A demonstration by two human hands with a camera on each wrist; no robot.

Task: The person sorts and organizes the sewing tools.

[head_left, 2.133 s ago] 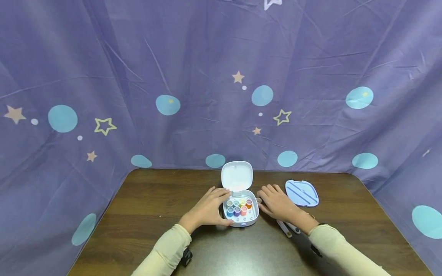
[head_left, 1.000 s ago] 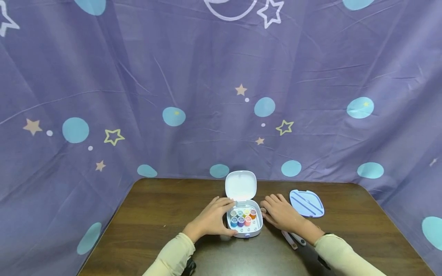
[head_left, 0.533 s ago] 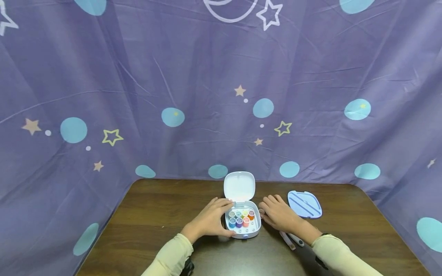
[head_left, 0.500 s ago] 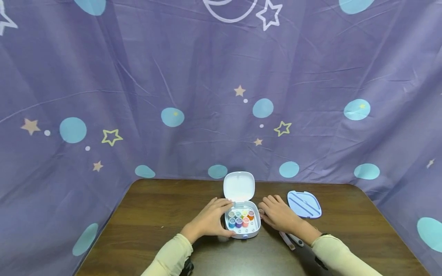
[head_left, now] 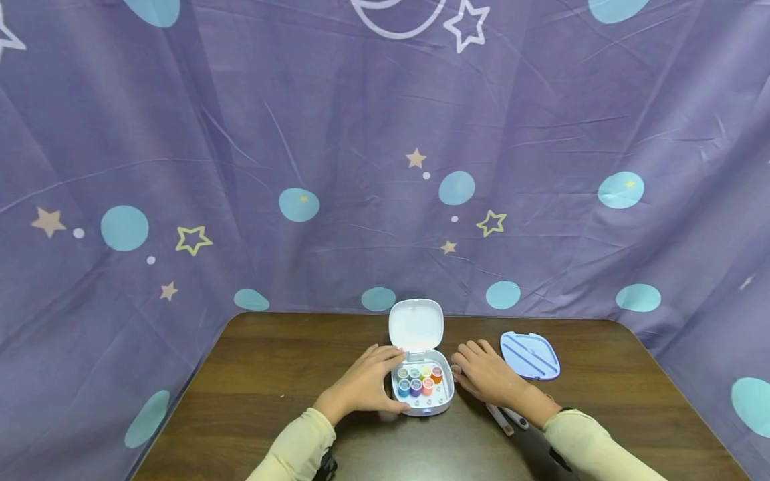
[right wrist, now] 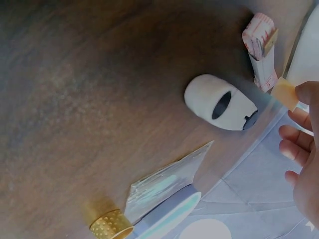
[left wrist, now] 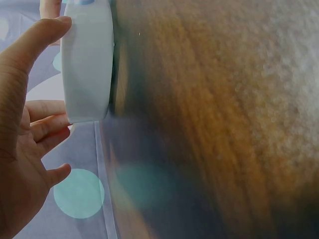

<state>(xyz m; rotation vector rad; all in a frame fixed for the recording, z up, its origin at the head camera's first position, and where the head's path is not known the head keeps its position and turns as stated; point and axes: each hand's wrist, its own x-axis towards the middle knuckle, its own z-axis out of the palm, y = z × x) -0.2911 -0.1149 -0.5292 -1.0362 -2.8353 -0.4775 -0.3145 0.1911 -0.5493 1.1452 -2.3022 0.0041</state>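
My left hand (head_left: 361, 384) grips the white sewing box (head_left: 448, 401) by its left side, thumb at the front corner and fingers toward the back. In the left wrist view, the thumb lies against the box wall (left wrist: 87, 64). The box lid stands raised, and several colored thread spools (head_left: 416, 387) sit inside in two rows, with bare pegs in front. Just right of the box, my right hand (head_left: 484, 371) pinches a small tan thread spool (head_left: 455, 369). Its yellowish side (right wrist: 285, 93) shows under the thumb in the right wrist view.
A rolled tape measure (right wrist: 258, 37) and a white rounded tool (right wrist: 214, 102) with a dark oval lie by the right hand. A silvery packet (right wrist: 169, 179), gold thimble (right wrist: 110, 225) and light-blue tray (head_left: 531, 356) are farther right. A curtain hangs behind the table.
The head view has tilted upward, so the table sits lower in it. Both hands keep nearly the same places at the box, and the spools inside look unchanged.
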